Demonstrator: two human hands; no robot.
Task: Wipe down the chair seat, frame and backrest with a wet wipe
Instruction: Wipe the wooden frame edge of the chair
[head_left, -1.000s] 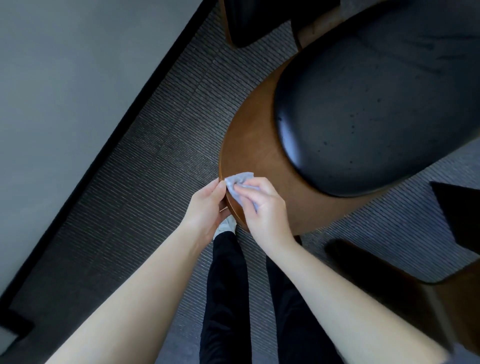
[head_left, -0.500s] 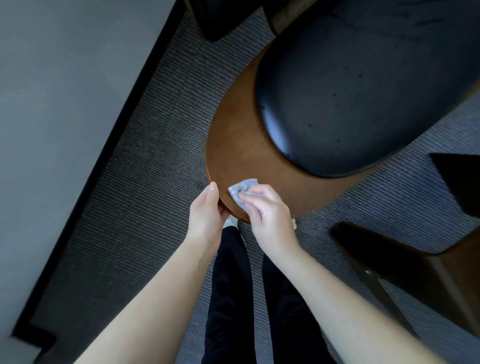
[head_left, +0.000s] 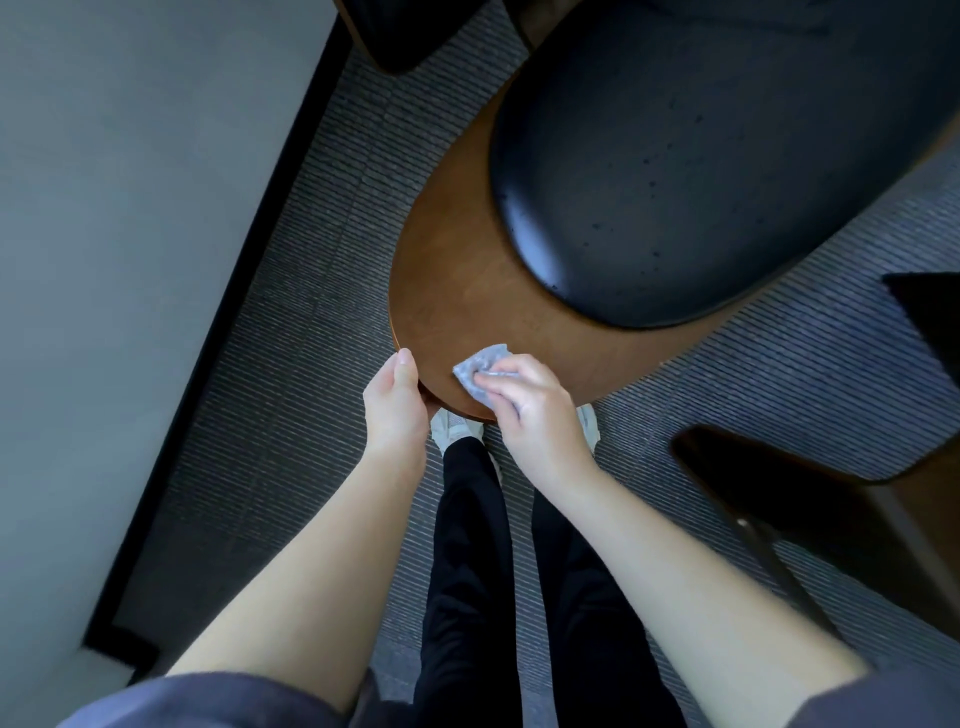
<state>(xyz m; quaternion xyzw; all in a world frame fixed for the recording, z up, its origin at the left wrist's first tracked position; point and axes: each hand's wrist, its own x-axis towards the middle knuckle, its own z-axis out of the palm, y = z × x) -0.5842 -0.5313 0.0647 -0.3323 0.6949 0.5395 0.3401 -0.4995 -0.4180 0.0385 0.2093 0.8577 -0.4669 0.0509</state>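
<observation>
Below me stands a chair with a brown wooden shell (head_left: 457, 280) and a black padded cushion (head_left: 675, 156). My right hand (head_left: 535, 405) holds a crumpled pale blue wet wipe (head_left: 480, 366) under its curled fingers and presses it onto the wood near the shell's rounded near edge. My left hand (head_left: 397, 400) grips that edge just left of the wipe, thumb on the rim and fingers hidden under it.
A grey wall (head_left: 130, 234) with a black skirting strip runs along the left. Ribbed grey carpet (head_left: 291, 332) covers the floor. A dark wooden furniture piece (head_left: 831, 499) stands at the right. Another black cushioned chair part (head_left: 410, 31) sits at the top.
My left hand has let go of the wipe and taken the shell's edge. My right hand has slid the wipe a little right along the wood.
</observation>
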